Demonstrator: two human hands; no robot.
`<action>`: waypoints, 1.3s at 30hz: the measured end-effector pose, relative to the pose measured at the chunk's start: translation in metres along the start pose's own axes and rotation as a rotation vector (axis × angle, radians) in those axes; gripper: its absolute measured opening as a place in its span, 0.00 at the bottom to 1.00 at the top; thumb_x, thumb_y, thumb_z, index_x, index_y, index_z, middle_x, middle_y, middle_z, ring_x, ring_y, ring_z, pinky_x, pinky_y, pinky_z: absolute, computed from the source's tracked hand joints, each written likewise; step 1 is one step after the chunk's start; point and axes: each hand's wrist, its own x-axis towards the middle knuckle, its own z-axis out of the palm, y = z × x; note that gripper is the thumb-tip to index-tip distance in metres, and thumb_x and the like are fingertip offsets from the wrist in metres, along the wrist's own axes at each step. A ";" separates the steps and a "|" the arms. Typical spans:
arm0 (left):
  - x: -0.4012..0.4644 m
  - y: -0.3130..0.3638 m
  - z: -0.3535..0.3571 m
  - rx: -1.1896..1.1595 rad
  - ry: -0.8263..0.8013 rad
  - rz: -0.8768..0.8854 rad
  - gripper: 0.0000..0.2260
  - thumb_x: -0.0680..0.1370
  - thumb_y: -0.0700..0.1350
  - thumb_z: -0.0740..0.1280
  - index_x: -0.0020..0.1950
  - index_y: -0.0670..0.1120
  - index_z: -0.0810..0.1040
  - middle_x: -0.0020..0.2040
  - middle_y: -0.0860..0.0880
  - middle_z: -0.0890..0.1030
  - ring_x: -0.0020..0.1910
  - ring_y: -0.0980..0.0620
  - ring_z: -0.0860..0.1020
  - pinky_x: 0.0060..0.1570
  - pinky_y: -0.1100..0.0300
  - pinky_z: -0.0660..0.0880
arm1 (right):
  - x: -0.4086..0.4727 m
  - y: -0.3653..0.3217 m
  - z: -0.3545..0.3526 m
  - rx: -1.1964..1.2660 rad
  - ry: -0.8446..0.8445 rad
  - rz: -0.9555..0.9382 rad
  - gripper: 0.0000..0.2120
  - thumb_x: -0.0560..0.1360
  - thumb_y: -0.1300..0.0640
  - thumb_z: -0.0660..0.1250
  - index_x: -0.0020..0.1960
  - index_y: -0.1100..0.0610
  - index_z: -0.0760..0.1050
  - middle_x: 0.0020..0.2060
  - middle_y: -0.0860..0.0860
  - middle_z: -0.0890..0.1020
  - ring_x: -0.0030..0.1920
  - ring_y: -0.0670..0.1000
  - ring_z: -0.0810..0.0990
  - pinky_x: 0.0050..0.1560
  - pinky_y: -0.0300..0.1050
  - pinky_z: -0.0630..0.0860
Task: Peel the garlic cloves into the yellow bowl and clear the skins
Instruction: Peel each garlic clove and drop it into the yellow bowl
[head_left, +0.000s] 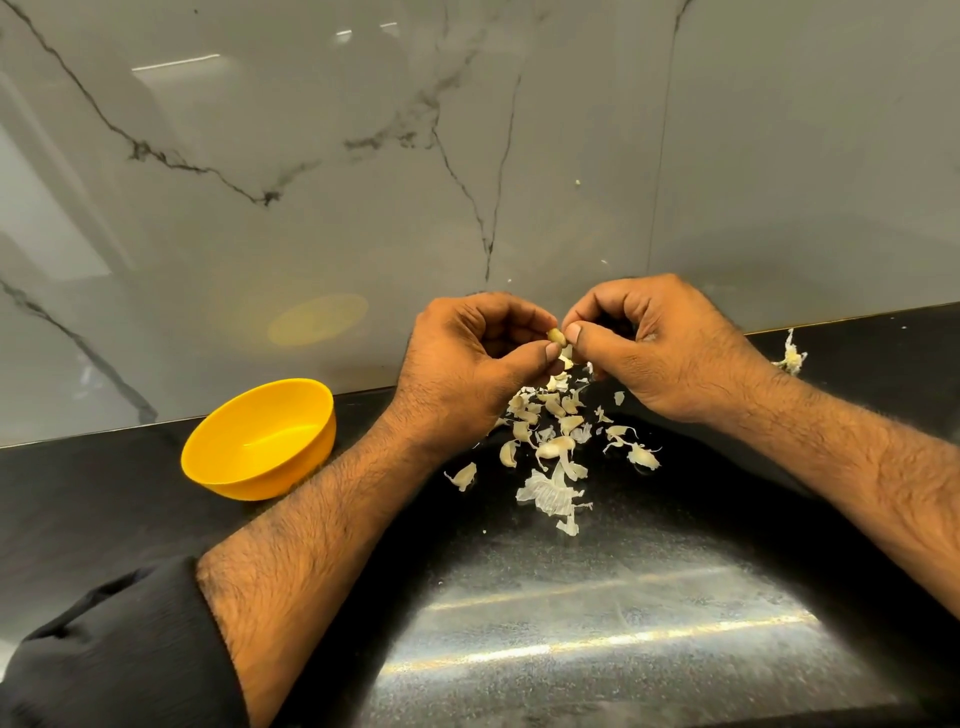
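Note:
A small garlic clove is held above the black counter between both hands. My left hand pinches it with thumb and curled fingers. My right hand pinches its other side, thumb against the clove and a bit of loose skin. Below them lies a pile of garlic cloves and papery skins scattered over the counter. The yellow bowl stands to the left near the wall, tilted toward me; its inside looks empty.
A marble wall rises right behind the hands. A stray garlic stem with skins lies at the back right by the wall. The black counter runs toward me with a shiny reflective patch.

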 end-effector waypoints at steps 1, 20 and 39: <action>0.000 0.000 0.000 -0.002 0.001 -0.001 0.07 0.78 0.35 0.76 0.55 0.40 0.86 0.45 0.45 0.89 0.44 0.47 0.89 0.48 0.50 0.87 | 0.000 0.001 0.000 -0.006 0.000 -0.002 0.07 0.81 0.52 0.70 0.46 0.48 0.84 0.37 0.48 0.85 0.38 0.49 0.83 0.41 0.51 0.84; 0.000 0.000 0.000 0.058 0.032 0.026 0.06 0.77 0.36 0.78 0.53 0.41 0.86 0.44 0.46 0.89 0.43 0.47 0.89 0.47 0.47 0.87 | 0.000 -0.001 0.000 0.025 -0.003 0.003 0.06 0.82 0.53 0.70 0.47 0.48 0.84 0.38 0.48 0.85 0.39 0.47 0.84 0.43 0.49 0.86; -0.001 0.002 -0.001 -0.115 0.023 -0.018 0.07 0.77 0.34 0.76 0.54 0.38 0.85 0.45 0.42 0.88 0.45 0.41 0.89 0.49 0.43 0.87 | 0.000 0.000 -0.002 0.009 -0.024 -0.015 0.06 0.84 0.54 0.67 0.50 0.49 0.82 0.40 0.47 0.85 0.41 0.47 0.84 0.45 0.50 0.86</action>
